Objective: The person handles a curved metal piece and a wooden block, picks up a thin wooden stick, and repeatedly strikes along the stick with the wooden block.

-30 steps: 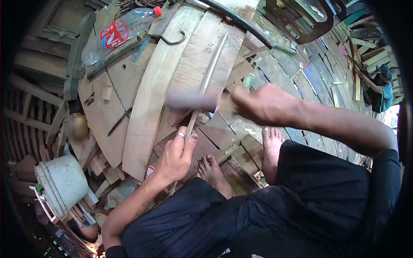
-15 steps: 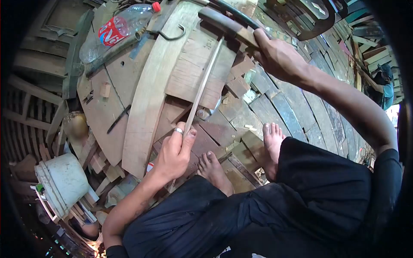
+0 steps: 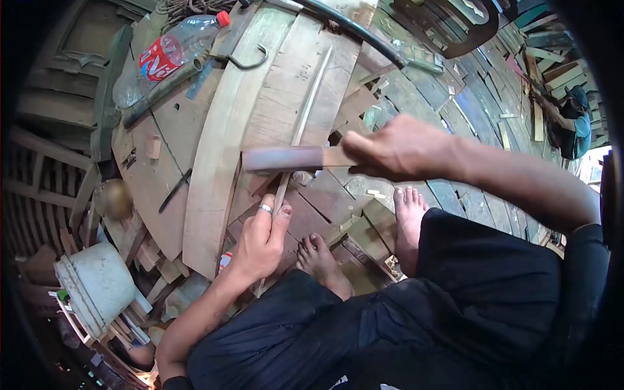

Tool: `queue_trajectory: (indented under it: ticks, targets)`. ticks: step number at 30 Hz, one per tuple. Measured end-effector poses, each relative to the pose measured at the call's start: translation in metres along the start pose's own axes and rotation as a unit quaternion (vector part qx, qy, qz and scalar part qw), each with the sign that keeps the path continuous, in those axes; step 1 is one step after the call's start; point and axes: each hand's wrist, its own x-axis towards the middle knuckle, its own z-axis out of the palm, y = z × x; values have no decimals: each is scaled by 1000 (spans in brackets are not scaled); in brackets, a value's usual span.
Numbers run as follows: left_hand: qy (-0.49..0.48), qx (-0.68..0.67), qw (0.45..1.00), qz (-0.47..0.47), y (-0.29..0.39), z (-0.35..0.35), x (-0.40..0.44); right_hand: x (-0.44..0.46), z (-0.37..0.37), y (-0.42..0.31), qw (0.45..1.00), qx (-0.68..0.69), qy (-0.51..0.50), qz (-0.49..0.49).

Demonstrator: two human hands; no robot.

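My left hand (image 3: pixel 259 244), with a ring on one finger, is closed around the lower part of a thin wooden strip (image 3: pixel 309 107). The strip slants up and away over a wide wooden board (image 3: pixel 276 107). My right hand (image 3: pixel 403 148) grips a short, broad, dark tool (image 3: pixel 283 160) with a pale wooden handle, resembling a chopping knife. The tool lies across the strip in view, just above my left fingers; blur hides its edge and whether it touches. A long curved plank (image 3: pixel 218 156) lies left of the strip.
A plastic bottle (image 3: pixel 159 62), a metal hook (image 3: pixel 253 62) and a pipe (image 3: pixel 162 94) lie at upper left. A dark curved bar (image 3: pixel 364 39) crosses the top. Lower left stands a white bucket (image 3: pixel 101 279). Another person (image 3: pixel 572 123) is at far right. Bare feet (image 3: pixel 322 260) rest on scrap-strewn boards.
My right hand has brought the broad tool down and nearer, from the strip's far end to just above my left hand. My left hand still holds the strip, almost unmoved.
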Motion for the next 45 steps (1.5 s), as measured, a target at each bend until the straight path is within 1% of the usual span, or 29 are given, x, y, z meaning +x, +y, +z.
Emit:
queue_trajectory:
  ticks: [1,2,3,5,6,7,9,10,11,13,14,15,17,19,21,23,25,27,29,30,33,34,37,38,39,41,42,43,45]
  targets:
    - [-6,-4,1000,-20,1,1,0,-1,2,15,999,-19,29,-41]
    - [-10,-10,999,-40,2,1,-2,-4,2,30,992,44,100,64]
    - [-8,-9,999,-41,5,-2,-2,-2,0,54,980,-31,181,83]
    - [-18,6,999,-46,13,-9,0,5,-11,55,961,-64,197,186]
    - [-15,5,999,-42,12,-8,2,4,-9,39,960,-9,206,192]
    - [-14,6,999,-31,8,-6,1,5,1,25,966,0,118,231]
    - [-13,9,1000,-23,6,-4,3,-5,3,-5,1000,-16,-2,2]
    - [-11,8,1000,-24,7,-3,3,-4,1,-12,999,-25,-8,-31]
    - [-10,7,1000,-26,7,-2,2,-7,-6,-2,998,-56,24,-29]
    - [-5,-4,1000,-28,4,-2,1,-1,-6,36,983,-19,111,147]
    - [-3,-12,1000,-22,3,-4,2,4,-2,51,962,-35,215,161]
    - [1,-13,1000,-20,1,-5,1,6,-4,48,953,-63,254,153]
    - [-8,-9,999,-31,-1,-5,2,4,-4,15,978,0,91,186]
    - [-14,19,999,-28,0,-4,4,-6,-2,-17,999,33,1,0]
    - [-25,47,998,-35,0,-4,0,-4,13,17,1000,-7,22,-12]
    - [-22,-12,999,-35,3,-5,2,-5,4,49,969,-36,204,135]
    - [-10,-12,999,-30,0,-5,0,2,-8,46,953,-53,233,188]
    - [-7,-11,1000,-24,-2,-2,0,-6,-5,7,977,17,54,206]
    - [-14,-8,1000,-25,-5,0,2,-16,18,-7,997,55,46,28]
    - [-16,-9,999,-29,-4,-1,2,-17,20,4,997,59,44,29]
    - [-9,-18,999,-32,2,-4,1,-8,5,55,957,-59,247,139]
    - [-21,-11,999,-40,3,-6,0,-8,2,48,957,-61,247,139]
    - [-24,-17,999,-41,1,-1,-1,-15,-3,5,983,12,54,173]
    - [-15,-30,999,-40,0,1,0,-19,19,10,996,39,60,49]
    - [-16,-29,999,-40,0,0,2,-20,12,5,999,14,40,13]
    - [-17,-19,999,-43,4,-2,0,-16,-5,30,991,-32,70,105]
    - [-24,-19,998,-52,6,-4,0,-14,7,60,967,-50,231,94]
    - [-24,-18,998,-50,4,-4,0,-7,-2,65,959,-58,219,171]
    - [-21,-11,1000,-12,-1,-3,-3,-8,-1,34,955,26,176,238]
